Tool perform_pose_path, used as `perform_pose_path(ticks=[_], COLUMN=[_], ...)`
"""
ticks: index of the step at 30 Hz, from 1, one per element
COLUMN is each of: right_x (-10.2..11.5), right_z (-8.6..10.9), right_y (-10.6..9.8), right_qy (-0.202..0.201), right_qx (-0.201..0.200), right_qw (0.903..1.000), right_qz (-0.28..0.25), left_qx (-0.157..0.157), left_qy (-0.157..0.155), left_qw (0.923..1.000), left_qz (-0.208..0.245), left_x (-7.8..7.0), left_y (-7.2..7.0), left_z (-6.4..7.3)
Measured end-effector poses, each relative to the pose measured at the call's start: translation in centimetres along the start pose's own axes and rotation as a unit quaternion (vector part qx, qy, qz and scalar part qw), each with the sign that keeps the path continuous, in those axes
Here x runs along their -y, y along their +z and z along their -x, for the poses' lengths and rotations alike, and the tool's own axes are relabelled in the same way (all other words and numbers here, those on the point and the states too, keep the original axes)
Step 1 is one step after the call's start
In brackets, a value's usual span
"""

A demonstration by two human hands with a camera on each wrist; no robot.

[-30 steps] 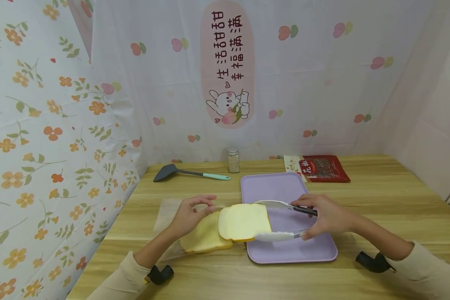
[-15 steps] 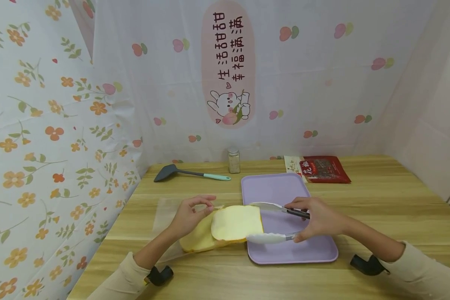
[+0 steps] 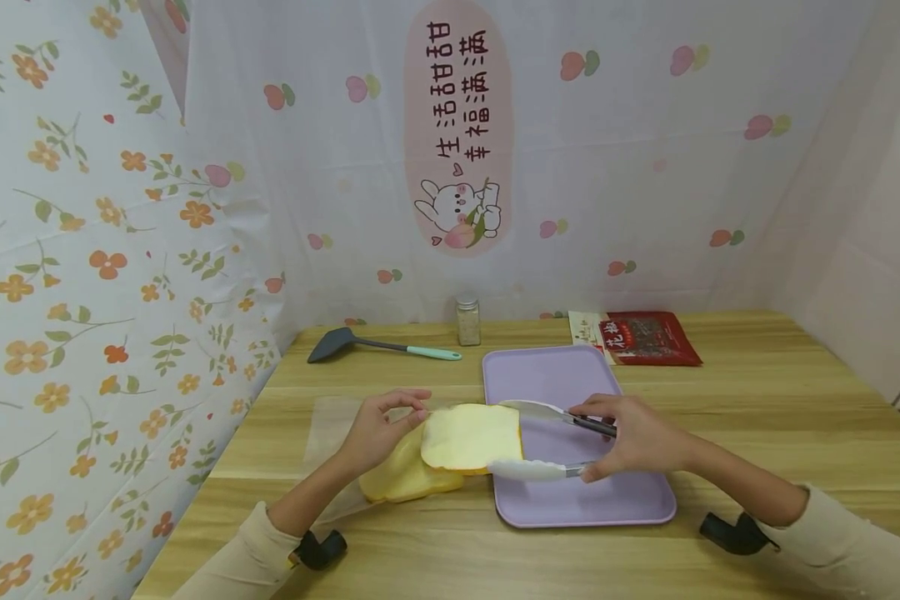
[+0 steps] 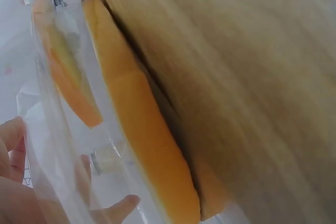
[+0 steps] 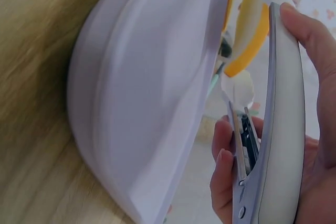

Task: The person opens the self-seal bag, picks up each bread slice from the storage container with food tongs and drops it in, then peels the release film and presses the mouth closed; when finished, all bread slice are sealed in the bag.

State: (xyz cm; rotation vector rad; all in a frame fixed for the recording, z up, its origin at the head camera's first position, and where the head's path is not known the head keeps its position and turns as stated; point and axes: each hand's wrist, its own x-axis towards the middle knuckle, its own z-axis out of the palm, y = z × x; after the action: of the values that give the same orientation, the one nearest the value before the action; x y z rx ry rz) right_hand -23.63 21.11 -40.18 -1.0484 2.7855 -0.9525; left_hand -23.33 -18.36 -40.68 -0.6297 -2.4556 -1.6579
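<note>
My right hand grips a pair of tongs with white tips and dark handles. Between the tips, a pale bread slice with an orange crust is held up, tilted, over the tray's left edge. Below and left of it, a second bread slice lies in a clear plastic bag on the table. My left hand pinches the bag's upper edge between thumb and fingers. In the left wrist view, both slices show through the clear film; the raised one hangs apart from the lower one.
Under the tongs lies a lilac tray. Behind it are a red and white spice packet and a small glass jar. A spatula with a mint handle lies at the back left. A patterned curtain borders the table.
The tongs and their bread slice have shifted left, farther over the lower slice, then risen slightly. My left hand stays in place, still pinching the bag.
</note>
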Motion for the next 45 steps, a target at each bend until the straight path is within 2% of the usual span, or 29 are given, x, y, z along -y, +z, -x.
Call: perform_pose_path(ticks=[5, 12, 16, 20, 27, 40, 45], right_x=[0.5, 1.2, 1.4, 1.6, 2.0, 2.6, 2.9], right_z=[-0.3, -0.9, -1.3, -1.7, -2.7, -4.0, -4.1], right_y=[0.4, 1.0, 1.3, 1.7, 2.5, 3.1, 3.0], right_qy=[0.010, 0.008, 0.009, 0.002, -0.030, -0.045, -0.030], right_qx=[0.001, 0.011, 0.015, 0.022, 0.029, 0.031, 0.031], right_qw=[1.0000, 0.9999, 0.9998, 0.9997, 0.9988, 0.9978, 0.9985], right_qz=[0.001, -0.010, -0.005, -0.005, -0.027, -0.038, -0.034], left_qx=[-0.003, 0.001, 0.006, 0.009, 0.004, 0.002, -0.001], left_qy=[-0.003, -0.001, 0.000, -0.003, 0.006, 0.000, -0.007], left_qw=[0.9999, 0.9999, 0.9998, 0.9999, 0.9999, 1.0000, 0.9999], left_qz=[-0.010, -0.013, -0.020, -0.013, -0.012, -0.007, -0.008], left_x=[-0.3, -3.0, -3.6, -3.0, 0.1, 0.3, 0.2], left_y=[0.1, 0.1, 0.1, 0.1, 0.1, 0.1, 0.1], left_z=[0.1, 0.7, 0.8, 0.7, 0.1, 0.1, 0.1])
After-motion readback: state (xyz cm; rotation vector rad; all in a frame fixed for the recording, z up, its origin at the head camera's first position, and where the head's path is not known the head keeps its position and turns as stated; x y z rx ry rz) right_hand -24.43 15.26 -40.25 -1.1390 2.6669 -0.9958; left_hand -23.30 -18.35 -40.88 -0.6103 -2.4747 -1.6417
